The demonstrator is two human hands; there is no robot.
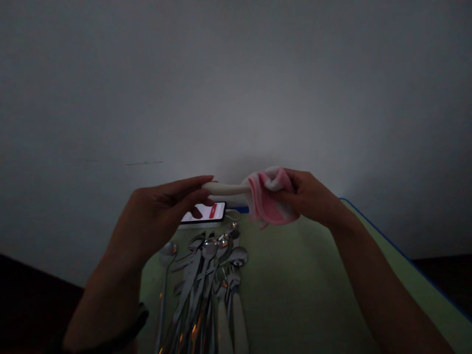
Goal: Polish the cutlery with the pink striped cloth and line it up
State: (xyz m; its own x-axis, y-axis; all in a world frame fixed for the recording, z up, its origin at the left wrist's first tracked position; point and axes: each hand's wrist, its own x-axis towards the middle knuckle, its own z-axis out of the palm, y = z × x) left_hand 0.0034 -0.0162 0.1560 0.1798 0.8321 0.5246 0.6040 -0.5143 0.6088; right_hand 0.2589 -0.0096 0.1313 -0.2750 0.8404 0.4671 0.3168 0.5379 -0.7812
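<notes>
My left hand (158,216) pinches the end of a white-handled utensil (228,189), held level above the far part of the table. A pink and white cloth (275,199) wraps the utensil's other end, so its head is hidden. Closed on that cloth from the right is my right hand (308,194). Beneath my left hand lies a pile of metal cutlery (206,280), with spoons, forks and knives heaped lengthwise; a few have pale handles. One long-handled spoon (164,275) rests a little apart on the pile's left.
A phone (217,211) with a lit screen lies behind the cutlery, partly covered by my left hand. The green table (295,290) has a blue edge (398,250) on its right. A pale wall (236,88) rises directly behind.
</notes>
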